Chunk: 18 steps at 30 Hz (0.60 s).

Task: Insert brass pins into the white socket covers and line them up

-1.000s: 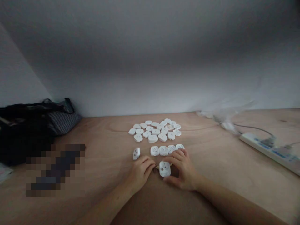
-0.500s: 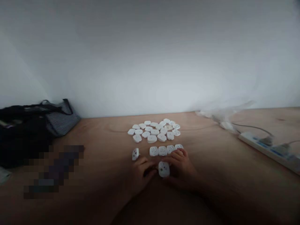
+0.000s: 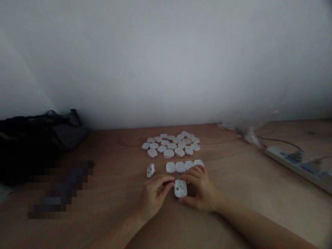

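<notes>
A white square socket-like piece (image 3: 181,188) is held by my right hand (image 3: 201,188), thumb at its lower edge and fingers at its top right. My left hand (image 3: 157,193) is closed in a pinch at the piece's left edge; whatever lies between its fingertips is too small to make out. Just beyond my hands is a row of several similar white pieces (image 3: 180,167), the rightmost partly behind my right fingers. One more white piece (image 3: 150,170) stands tilted on its side, left of the row.
Farther back lies a loose cluster of several white pieces (image 3: 168,153) on the wooden table (image 3: 116,173). A black bag (image 3: 28,148) and a pixelated dark object (image 3: 64,188) are at left. A power strip (image 3: 298,162) with cables and clear plastic (image 3: 250,135) are at right.
My left hand's fingertips have risen slightly and pinch closer to the held piece. That piece has shifted slightly left and down. The picture around the hands is brighter.
</notes>
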Available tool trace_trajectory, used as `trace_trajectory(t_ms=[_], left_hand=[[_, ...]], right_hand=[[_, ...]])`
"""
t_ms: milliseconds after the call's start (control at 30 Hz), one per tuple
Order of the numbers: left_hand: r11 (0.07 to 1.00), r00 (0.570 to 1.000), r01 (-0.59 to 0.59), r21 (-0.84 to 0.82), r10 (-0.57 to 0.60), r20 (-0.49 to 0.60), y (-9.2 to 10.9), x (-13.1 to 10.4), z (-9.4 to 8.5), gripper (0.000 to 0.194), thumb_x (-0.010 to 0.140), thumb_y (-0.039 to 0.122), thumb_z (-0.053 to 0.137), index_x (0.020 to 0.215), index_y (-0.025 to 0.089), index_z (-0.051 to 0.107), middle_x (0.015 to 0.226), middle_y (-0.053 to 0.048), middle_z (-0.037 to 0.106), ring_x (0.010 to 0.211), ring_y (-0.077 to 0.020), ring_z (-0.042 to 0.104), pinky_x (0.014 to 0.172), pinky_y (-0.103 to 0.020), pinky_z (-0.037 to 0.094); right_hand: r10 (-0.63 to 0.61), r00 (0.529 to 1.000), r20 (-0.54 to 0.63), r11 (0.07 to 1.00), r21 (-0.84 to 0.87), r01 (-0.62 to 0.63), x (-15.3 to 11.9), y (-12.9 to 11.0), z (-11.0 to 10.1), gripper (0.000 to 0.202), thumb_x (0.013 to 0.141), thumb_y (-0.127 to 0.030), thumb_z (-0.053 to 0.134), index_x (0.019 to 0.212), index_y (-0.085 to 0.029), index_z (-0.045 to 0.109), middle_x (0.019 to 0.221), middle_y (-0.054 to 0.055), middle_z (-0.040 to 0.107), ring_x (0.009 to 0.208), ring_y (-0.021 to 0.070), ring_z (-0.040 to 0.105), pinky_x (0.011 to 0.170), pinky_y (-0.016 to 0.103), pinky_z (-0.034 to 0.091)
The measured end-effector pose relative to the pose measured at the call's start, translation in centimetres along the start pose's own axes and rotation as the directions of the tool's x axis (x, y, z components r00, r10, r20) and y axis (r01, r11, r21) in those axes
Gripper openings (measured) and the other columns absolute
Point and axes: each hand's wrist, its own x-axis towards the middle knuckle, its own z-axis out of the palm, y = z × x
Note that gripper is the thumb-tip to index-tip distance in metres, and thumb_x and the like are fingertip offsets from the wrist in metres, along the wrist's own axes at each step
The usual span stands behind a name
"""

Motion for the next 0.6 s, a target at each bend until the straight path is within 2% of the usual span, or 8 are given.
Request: trace_trajectory(t_ms=[267, 433, 600], left_hand=[[0.991, 0.994, -0.098, -0.094, 0.102, 0.042, 0.18, 0.0, 0.4, 0.012, 0.084, 0.019, 0.06, 0.092, 0.019, 0.07, 0.081, -0.004, 0.069, 0.074, -0.0147, 0.064, 0.068, -0.024, 0.053], [0.992, 0.994, -0.091, -0.088, 0.095, 0.05, 0.21, 0.01, 0.48, 0.013, 0.085, 0.022, 0.059, 0.092, 0.02, 0.071, 0.082, -0.005, 0.069, 0.073, -0.0152, 0.064, 0.067, -0.025, 0.054], [0.99, 0.996, -0.089, -0.108, 0.089, 0.001, 0.19, 0.01, 0.64, 0.012, 0.083, 0.023, 0.062, 0.088, 0.019, 0.071, 0.078, -0.005, 0.069, 0.071, -0.0154, 0.064, 0.065, -0.026, 0.054]], right_hand=[[-0.011, 1.0, -0.019, 0.999, 0.037, 0.012, 0.15, -0.43, 0.37, 0.048, 0.062, -0.046, 0.072, 0.104, -0.025, 0.06, 0.093, 0.004, 0.064, 0.089, 0.024, 0.054, 0.086, 0.042, 0.03], [-0.036, 0.999, -0.031, 0.999, 0.022, 0.036, 0.06, -0.34, 0.43, 0.046, 0.064, -0.046, 0.071, 0.102, -0.023, 0.059, 0.092, 0.004, 0.063, 0.088, 0.0236, 0.054, 0.085, 0.042, 0.031], [-0.055, 0.998, -0.028, 0.998, 0.03, 0.056, 0.02, -0.17, 0.4, 0.05, 0.063, -0.047, 0.072, 0.105, -0.024, 0.059, 0.093, 0.003, 0.063, 0.089, 0.0234, 0.055, 0.085, 0.042, 0.032]])
